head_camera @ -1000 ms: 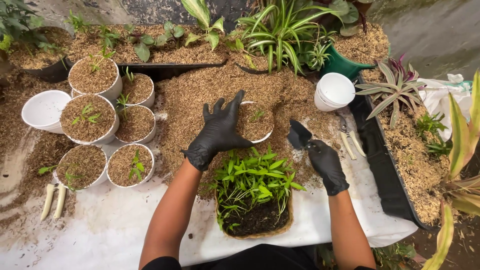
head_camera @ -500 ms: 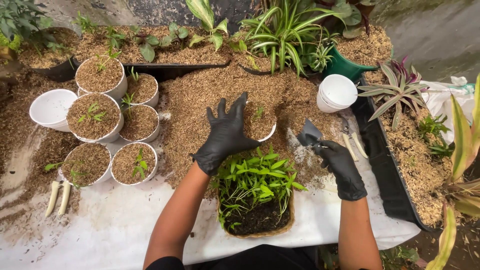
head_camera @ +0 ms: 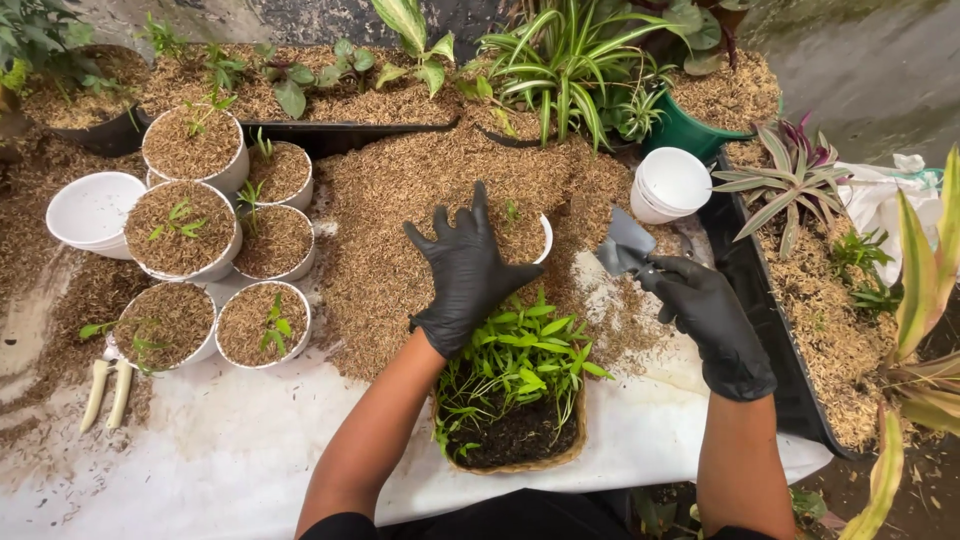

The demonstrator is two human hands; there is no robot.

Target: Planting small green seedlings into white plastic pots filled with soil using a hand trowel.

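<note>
The left hand (head_camera: 470, 270) covers the near left side of a white pot (head_camera: 528, 235), so only its right rim shows. The trowel (head_camera: 625, 245) handle is hidden inside the right hand (head_camera: 705, 310). Both arms run off the near edge. The shears (head_camera: 690, 240) behind that hand are mostly hidden. The basket (head_camera: 520, 440) is partly screened by its seedlings. Far plants are cut off by the top edge.
</note>
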